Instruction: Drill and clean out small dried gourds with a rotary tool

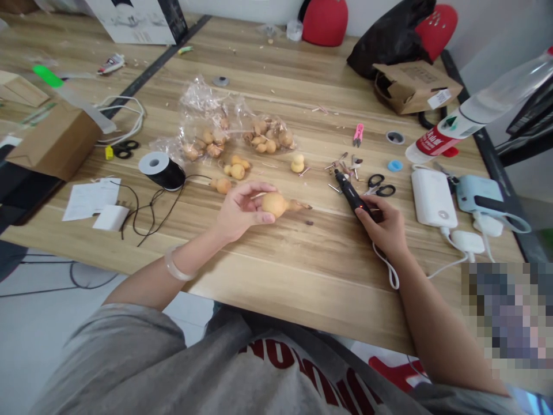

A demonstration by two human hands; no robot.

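My left hand (247, 212) is closed around the round end of a small dried gourd (275, 204), whose narrow stem points right. In my right hand (386, 226) is a black rotary tool (352, 197) with a small red light and a white cable. Its tip points away from me, apart from the gourd, towards scattered small bits (348, 167). Beyond my left hand lie several loose gourds (237, 168). Farther off are clear plastic bags of gourds (270, 135). A pale small gourd (298, 163) stands near the middle.
Black scissors (380, 186) lie beside the tool, with pink snips (358, 135) beyond. At right are a bottle (449, 135), a white power bank (434, 197) and a light blue device (481, 195) with cables. A spool of black cord (164, 172) and a cardboard box (56, 138) are at left.
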